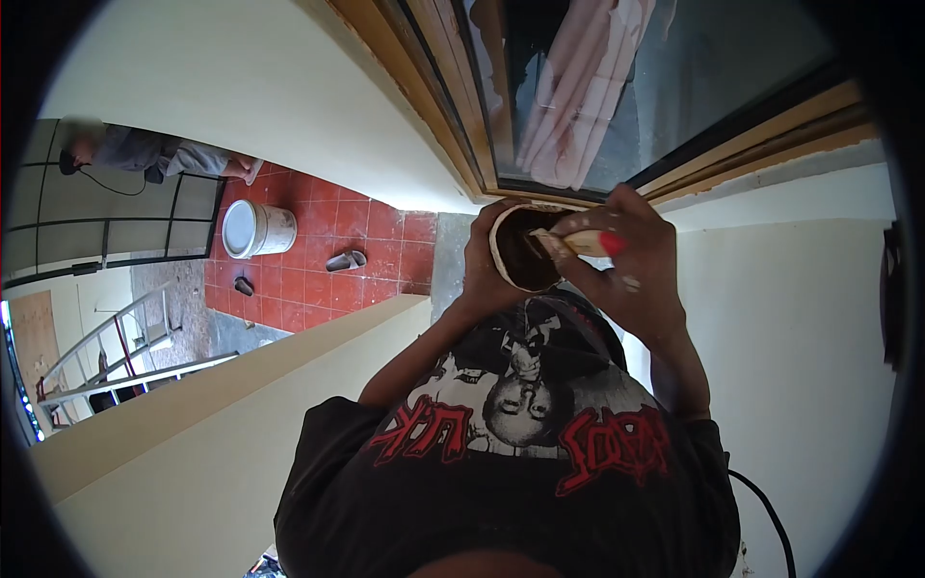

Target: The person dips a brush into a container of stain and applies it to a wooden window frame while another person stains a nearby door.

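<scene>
My left hand [477, 275] is wrapped around a small round container [523, 252] of dark brown stuff, held up in front of my chest. In my right hand [641, 265] is a brush [578, 243] with a pale wooden handle and a red end; its tip reaches into the container. Both hands sit just below a wooden window frame [453, 125] with dark glass [674, 77]. My black printed T-shirt [520, 433] fills the lower middle of the view.
Cream walls flank me on both sides. Down on the red tiled floor [328, 241] stand a white bucket [255, 228] and a pair of sandals [345, 260]. A metal ladder [116, 356] leans at the left. Another person [154, 154] is at the far upper left.
</scene>
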Demonstrator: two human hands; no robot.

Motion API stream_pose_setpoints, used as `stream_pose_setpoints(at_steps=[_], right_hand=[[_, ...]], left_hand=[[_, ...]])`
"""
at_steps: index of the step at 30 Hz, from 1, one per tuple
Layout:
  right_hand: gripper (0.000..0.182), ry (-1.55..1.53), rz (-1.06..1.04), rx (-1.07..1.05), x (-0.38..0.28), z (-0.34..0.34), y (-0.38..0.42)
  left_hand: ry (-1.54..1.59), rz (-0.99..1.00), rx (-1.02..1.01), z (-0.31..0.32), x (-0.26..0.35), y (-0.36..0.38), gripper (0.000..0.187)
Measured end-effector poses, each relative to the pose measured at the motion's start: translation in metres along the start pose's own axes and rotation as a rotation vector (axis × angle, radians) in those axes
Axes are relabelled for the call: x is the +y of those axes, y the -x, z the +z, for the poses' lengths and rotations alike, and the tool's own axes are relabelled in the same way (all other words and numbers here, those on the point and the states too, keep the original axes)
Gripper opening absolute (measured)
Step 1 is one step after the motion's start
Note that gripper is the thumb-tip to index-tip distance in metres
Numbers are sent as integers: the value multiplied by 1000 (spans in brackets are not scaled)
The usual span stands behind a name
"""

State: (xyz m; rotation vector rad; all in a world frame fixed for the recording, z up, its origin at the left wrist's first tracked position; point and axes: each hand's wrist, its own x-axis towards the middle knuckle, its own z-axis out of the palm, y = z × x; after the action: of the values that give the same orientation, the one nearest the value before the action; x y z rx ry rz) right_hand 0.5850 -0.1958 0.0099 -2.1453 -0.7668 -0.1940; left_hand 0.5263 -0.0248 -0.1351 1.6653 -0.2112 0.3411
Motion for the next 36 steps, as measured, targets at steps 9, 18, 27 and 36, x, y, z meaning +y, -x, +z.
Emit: stream_pose_setpoints(at_steps=[9,18,27,36], right_hand=[[20,160,-59,-178,20,13,-26],[15,70,-15,-63,21,-2,-29],[16,-120,144,127,35,-24,-28],[18,-459,431,337,47,-7,-6]], left_hand=[[-82,12,-3,-4,-1,-30,101],[-8,-2,60,-3,-9,-32,99],[-152,66,-28,1,-19,-61,102],[-157,-44,35,19,-43,-57,98]])
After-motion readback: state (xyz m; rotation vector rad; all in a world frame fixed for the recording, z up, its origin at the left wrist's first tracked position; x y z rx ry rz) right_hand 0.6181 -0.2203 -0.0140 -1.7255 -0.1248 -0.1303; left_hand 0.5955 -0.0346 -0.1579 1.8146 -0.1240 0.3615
